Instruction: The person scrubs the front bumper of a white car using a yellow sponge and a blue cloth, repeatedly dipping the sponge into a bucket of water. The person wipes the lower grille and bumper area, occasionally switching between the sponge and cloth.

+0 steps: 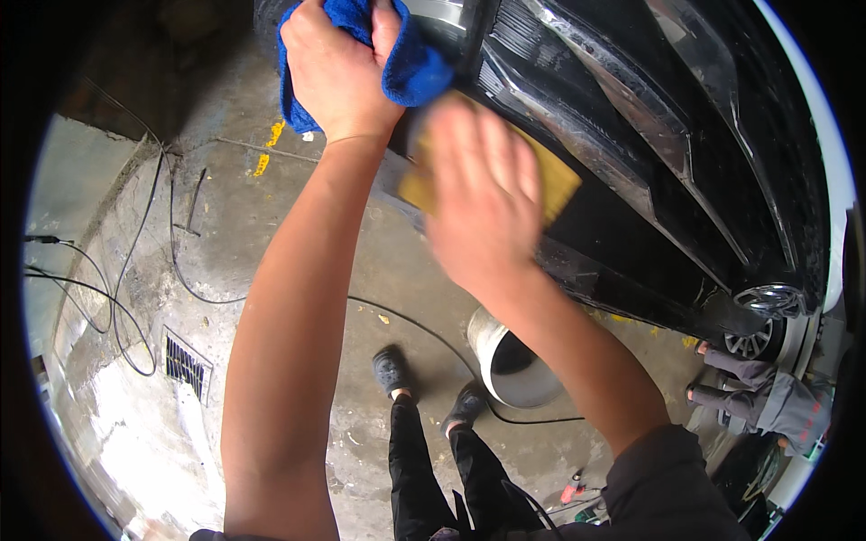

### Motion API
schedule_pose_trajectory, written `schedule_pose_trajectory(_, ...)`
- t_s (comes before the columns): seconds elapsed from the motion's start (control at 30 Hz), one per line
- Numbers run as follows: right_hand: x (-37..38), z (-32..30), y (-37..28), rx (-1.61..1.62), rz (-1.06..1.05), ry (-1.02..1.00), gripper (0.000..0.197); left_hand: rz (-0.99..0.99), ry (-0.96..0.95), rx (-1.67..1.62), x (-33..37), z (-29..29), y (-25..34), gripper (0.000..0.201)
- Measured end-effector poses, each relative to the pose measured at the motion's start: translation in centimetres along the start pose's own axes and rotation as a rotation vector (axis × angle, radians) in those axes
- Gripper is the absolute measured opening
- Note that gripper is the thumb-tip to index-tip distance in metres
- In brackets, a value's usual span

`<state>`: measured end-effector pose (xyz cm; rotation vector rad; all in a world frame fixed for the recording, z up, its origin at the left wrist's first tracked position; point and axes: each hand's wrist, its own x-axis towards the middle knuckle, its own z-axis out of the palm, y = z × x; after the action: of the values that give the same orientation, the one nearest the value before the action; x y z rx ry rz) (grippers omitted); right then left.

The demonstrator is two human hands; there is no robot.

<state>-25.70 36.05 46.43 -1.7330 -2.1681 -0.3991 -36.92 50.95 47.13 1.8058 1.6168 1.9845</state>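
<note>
My left hand (336, 68) is closed round a bunched blue cloth (415, 70), up by the near end of a black car bumper. Folds of the cloth hang out on both sides of the fist. My right hand (483, 180), smeared by motion, lies with its fingers stretched over a flat yellow-brown sheet (561, 185). That sheet is against the lower part of the black car bumper (622, 216); its exact kind cannot be made out. Dark slanted grille bars (622, 117) with pale, dusty streaks run above it. My right thumb is hidden.
A pale bucket (492, 347) stands on the concrete floor beside my feet. A black cable (406, 316) crosses the floor. A drain grate (185, 365) lies at left. At right, another person in a grey top (794, 410) is near a wheel (749, 341). A red tool (571, 490) lies low.
</note>
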Motion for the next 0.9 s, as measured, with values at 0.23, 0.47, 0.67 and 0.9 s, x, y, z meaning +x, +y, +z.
schedule_pose_trajectory(0.23, -6.5, -2.9, 5.2, -0.115, -0.022, -0.031, 0.073, 0.006, 0.013, 0.027, 0.0, -0.8, -0.5, 0.04)
schedule_pose_trajectory(0.47, -0.7, 1.1, -0.2, -0.038, -0.123, 0.053, 0.067, 0.024, 0.015, -0.025, -0.1, 0.1, 0.4, 0.036)
schedule_pose_trajectory(0.67, -10.7, -3.0, 6.1, -0.037, -0.028, -0.115, 0.067, 0.043, 0.044, 0.015, -0.1, -0.6, -0.6, 0.037)
schedule_pose_trajectory(0.9, -1.5, 1.2, 0.3, -0.105, -0.152, 0.044, 0.071, 0.031, 0.03, 0.011, -0.2, 0.4, 0.3, 0.04)
